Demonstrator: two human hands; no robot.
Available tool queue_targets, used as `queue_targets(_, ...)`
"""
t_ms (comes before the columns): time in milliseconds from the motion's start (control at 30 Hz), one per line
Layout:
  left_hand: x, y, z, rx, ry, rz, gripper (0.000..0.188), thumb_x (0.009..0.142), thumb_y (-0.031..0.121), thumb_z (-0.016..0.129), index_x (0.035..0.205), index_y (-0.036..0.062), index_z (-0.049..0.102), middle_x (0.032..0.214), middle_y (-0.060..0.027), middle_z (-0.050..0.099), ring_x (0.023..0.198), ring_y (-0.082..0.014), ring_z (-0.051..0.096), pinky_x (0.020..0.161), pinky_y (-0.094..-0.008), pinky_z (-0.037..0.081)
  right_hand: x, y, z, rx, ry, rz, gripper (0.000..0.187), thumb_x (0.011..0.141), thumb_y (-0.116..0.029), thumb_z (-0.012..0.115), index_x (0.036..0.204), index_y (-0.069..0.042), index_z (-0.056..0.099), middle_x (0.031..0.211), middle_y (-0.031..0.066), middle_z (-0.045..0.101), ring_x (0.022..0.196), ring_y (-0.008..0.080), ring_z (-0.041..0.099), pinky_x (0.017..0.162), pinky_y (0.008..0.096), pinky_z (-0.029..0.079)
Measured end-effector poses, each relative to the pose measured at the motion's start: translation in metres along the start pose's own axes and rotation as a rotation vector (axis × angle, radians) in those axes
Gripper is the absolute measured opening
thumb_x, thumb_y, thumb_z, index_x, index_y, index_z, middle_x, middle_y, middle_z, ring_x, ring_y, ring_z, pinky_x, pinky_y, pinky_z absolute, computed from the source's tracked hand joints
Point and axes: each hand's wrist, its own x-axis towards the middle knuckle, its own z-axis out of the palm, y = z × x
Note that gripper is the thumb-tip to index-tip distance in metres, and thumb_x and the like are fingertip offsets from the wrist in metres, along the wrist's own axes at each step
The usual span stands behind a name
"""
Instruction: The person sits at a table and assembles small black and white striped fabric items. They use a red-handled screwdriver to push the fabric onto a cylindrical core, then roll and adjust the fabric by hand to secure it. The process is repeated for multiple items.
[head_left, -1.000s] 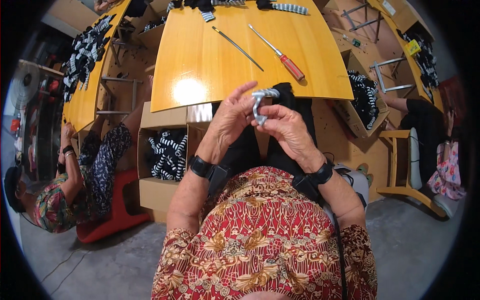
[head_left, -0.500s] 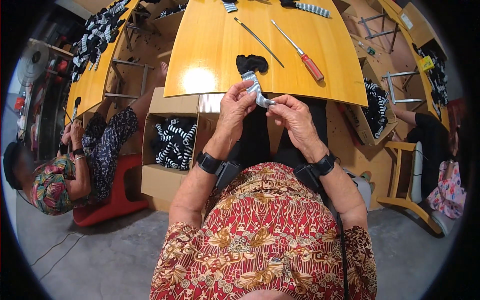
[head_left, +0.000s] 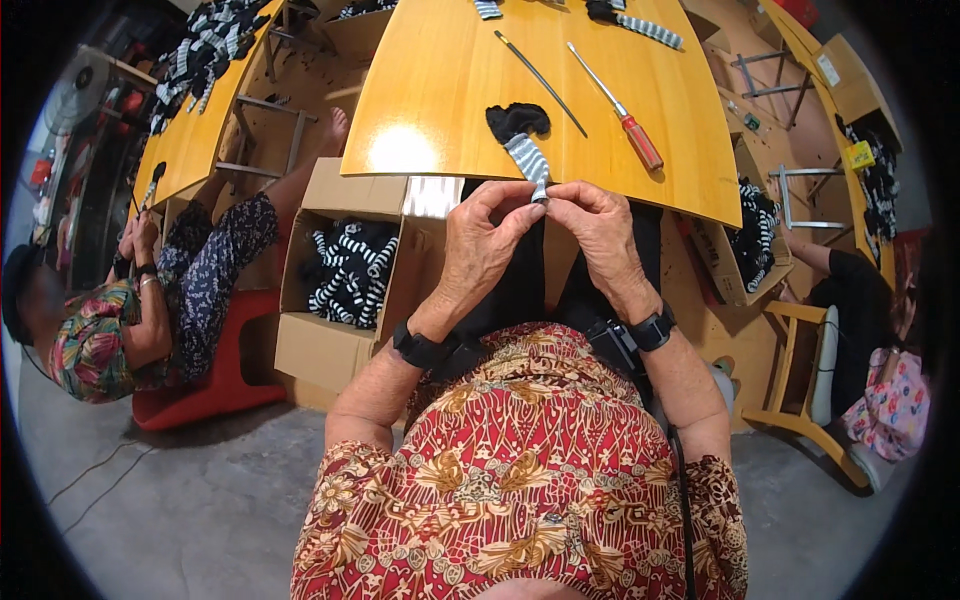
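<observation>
Two bare hands meet at the near edge of a yellow wooden table, seen from above. On the far left a seated person in a patterned top works at a second table. Next comes an open cardboard box of black-and-white striped socks, on the floor by the wearer's knee. The left hand has thumb and forefinger closed in a pinch on the near end of a grey-and-white striped sock. The sock's black end lies flat on the table; its striped end hangs off the edge. The right hand pinches the same end from the other side, fingertips nearly touching the left's. Whatever is pinched besides the fabric is too small to tell. To work well here, the pinches likely need to stay close together with the fabric taut between them. Further right on the table lie a thin metal rod and a red-handled screwdriver, both untouched.
</observation>
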Motion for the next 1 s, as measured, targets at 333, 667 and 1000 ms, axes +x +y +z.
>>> queue_targets(333, 0.015, -0.003, -0.008, -0.158, 0.032, -0.205, 0.014, 0.089, 0.011, 0.059, 0.091, -0.0012, 0.066, 0.077, -0.0031, 0.066, 0.069, -0.0074, 0.060, 0.064, -0.0214, 0.048, 0.004, 0.004, 0.009, 0.066, -0.069, -0.087, 0.005, 0.085, -0.004, 0.064, 0.089, -0.001, 0.066, 0.083, -0.0003, 0.065, 0.078, 0.0048, 0.058, 0.071, 0.0192, 0.047)
queue_targets(667, 0.011, 0.001, -0.002, -0.120, 0.012, -0.130, 0.013, 0.090, 0.010, 0.063, 0.092, -0.0023, 0.065, 0.081, -0.0028, 0.066, 0.074, -0.0075, 0.060, 0.069, -0.0212, 0.050, -0.001, -0.012, 0.010, -0.210, -0.055, -0.168, 0.009, 0.088, -0.007, 0.063, 0.095, -0.002, 0.060, 0.083, 0.0006, 0.064, 0.080, 0.0069, 0.060, 0.073, 0.0219, 0.050)
queue_targets(1000, 0.007, -0.009, 0.005, -0.102, -0.010, -0.018, 0.015, 0.089, 0.012, 0.065, 0.095, -0.0016, 0.067, 0.081, -0.0017, 0.066, 0.074, -0.0066, 0.059, 0.068, -0.0207, 0.049, 0.001, -0.007, 0.009, -0.487, 0.079, -0.220, 0.009, 0.083, -0.004, 0.061, 0.090, 0.002, 0.062, 0.079, 0.0031, 0.063, 0.073, 0.0087, 0.061, 0.067, 0.0238, 0.049)
